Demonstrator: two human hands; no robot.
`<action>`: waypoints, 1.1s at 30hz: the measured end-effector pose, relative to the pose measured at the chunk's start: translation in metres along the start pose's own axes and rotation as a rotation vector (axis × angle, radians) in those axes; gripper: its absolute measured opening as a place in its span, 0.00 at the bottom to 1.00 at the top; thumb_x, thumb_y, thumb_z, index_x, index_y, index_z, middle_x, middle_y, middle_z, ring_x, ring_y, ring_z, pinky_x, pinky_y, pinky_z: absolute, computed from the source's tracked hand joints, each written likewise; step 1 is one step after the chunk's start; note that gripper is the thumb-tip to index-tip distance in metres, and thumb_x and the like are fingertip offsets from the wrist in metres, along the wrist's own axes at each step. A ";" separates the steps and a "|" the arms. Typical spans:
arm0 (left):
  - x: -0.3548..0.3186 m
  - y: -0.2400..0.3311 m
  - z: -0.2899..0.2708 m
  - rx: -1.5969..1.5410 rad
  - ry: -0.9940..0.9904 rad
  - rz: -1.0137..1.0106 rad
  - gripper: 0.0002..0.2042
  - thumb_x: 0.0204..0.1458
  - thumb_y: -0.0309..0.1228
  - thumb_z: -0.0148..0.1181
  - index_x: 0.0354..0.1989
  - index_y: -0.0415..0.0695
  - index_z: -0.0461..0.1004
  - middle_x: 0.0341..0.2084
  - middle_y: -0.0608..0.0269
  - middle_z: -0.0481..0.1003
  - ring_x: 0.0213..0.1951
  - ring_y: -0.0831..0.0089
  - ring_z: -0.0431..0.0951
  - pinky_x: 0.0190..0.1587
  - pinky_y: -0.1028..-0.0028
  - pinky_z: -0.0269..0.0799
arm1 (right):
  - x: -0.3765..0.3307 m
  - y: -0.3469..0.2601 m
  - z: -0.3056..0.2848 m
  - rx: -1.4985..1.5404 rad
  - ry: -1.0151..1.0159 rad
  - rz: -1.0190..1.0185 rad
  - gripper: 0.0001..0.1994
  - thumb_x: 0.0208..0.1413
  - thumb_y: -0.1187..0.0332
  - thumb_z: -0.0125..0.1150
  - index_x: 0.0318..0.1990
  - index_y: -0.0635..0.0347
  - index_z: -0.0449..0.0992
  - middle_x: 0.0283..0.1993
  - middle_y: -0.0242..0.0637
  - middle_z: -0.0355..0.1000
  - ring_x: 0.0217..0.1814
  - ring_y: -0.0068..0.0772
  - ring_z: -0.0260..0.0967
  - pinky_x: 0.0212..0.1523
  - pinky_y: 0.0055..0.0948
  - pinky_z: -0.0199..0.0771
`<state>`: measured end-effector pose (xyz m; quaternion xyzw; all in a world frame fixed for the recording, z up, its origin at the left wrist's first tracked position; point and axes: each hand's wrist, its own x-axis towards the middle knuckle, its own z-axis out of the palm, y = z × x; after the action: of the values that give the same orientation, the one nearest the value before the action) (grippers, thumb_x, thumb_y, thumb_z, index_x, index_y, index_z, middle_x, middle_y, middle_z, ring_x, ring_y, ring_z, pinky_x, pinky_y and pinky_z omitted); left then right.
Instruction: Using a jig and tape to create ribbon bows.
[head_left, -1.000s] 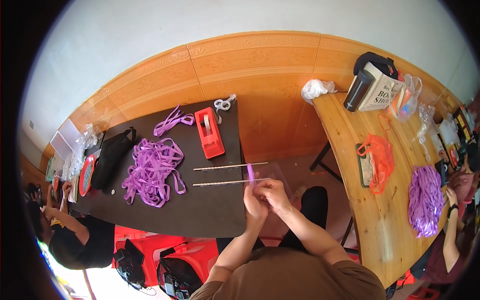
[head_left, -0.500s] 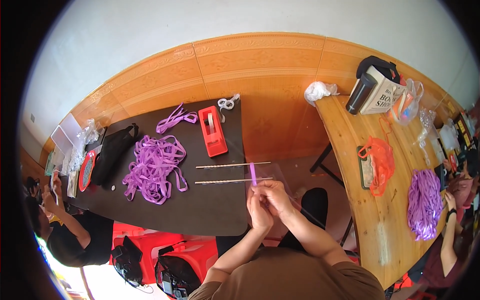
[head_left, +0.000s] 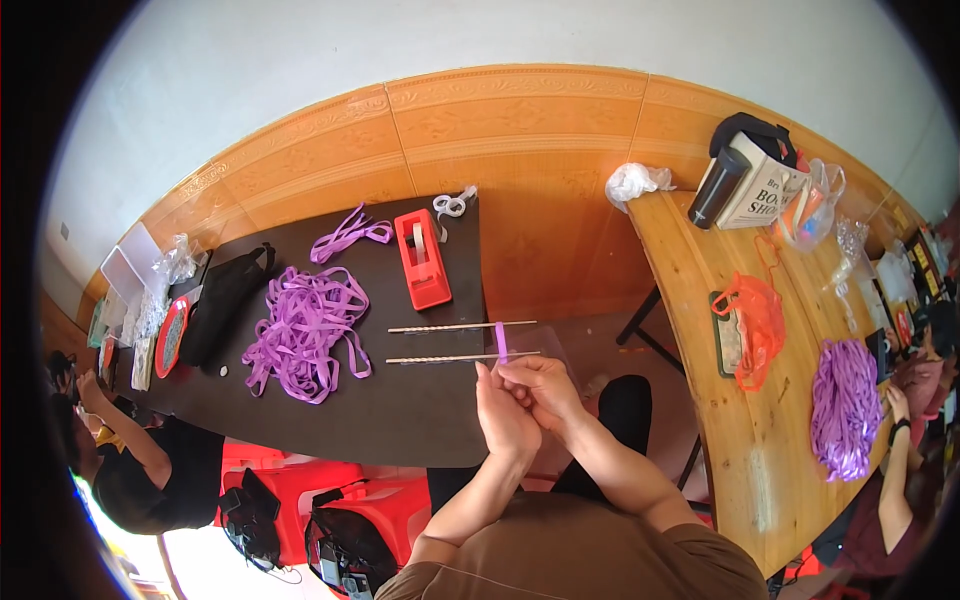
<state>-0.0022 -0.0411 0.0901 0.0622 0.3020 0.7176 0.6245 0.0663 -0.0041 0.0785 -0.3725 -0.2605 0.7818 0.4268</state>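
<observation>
1 wide fisheye view from a camera worn on the person's head, looking steeply down and forward. The person's own forearms enter from the lower edge, and the left hand (head_left: 507,415) and right hand (head_left: 540,388) meet close below the lens, near centre. A dark table (head_left: 400,420) spreads ahead and to the left, a wooden table (head_left: 700,300) curves along the right, and a wall bends across the top. The corners are black.
</observation>
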 end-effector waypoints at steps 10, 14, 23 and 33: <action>0.001 0.027 -0.003 0.061 -0.059 -0.176 0.40 0.57 0.59 0.34 0.61 0.28 0.49 0.60 0.47 0.52 0.62 0.58 0.51 0.64 0.62 0.40 | -0.004 -0.067 0.013 -0.306 -0.032 -0.378 0.05 0.53 0.71 0.59 0.33 0.63 0.76 0.26 0.30 0.72 0.24 0.14 0.63 0.23 0.13 0.60; 0.002 0.025 -0.011 0.024 -0.086 -0.160 0.39 0.55 0.60 0.38 0.56 0.29 0.56 0.54 0.49 0.59 0.57 0.58 0.58 0.62 0.61 0.44 | 0.049 -0.078 0.045 -0.559 -0.210 -0.376 0.08 0.54 0.65 0.60 0.36 0.59 0.76 0.30 0.26 0.71 0.31 0.14 0.65 0.28 0.13 0.60; 0.003 0.022 -0.011 0.015 -0.107 -0.158 0.38 0.56 0.60 0.36 0.56 0.31 0.56 0.53 0.52 0.61 0.53 0.61 0.62 0.57 0.63 0.53 | 0.139 -0.067 0.108 -0.732 -0.057 -0.240 0.14 0.49 0.63 0.64 0.22 0.68 0.76 0.21 0.33 0.70 0.24 0.21 0.63 0.26 0.26 0.61; -0.002 0.031 -0.005 -0.043 -0.194 -0.180 0.34 0.60 0.55 0.32 0.60 0.34 0.55 0.55 0.56 0.60 0.54 0.64 0.61 0.58 0.64 0.53 | 0.139 -0.045 0.119 -0.382 -0.049 -0.337 0.05 0.48 0.73 0.61 0.25 0.67 0.75 0.24 0.32 0.70 0.25 0.19 0.63 0.28 0.23 0.62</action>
<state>-0.0306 -0.0461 0.1028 0.0908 0.2292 0.6557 0.7137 -0.0579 0.1275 0.1305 -0.3787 -0.4723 0.6449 0.4665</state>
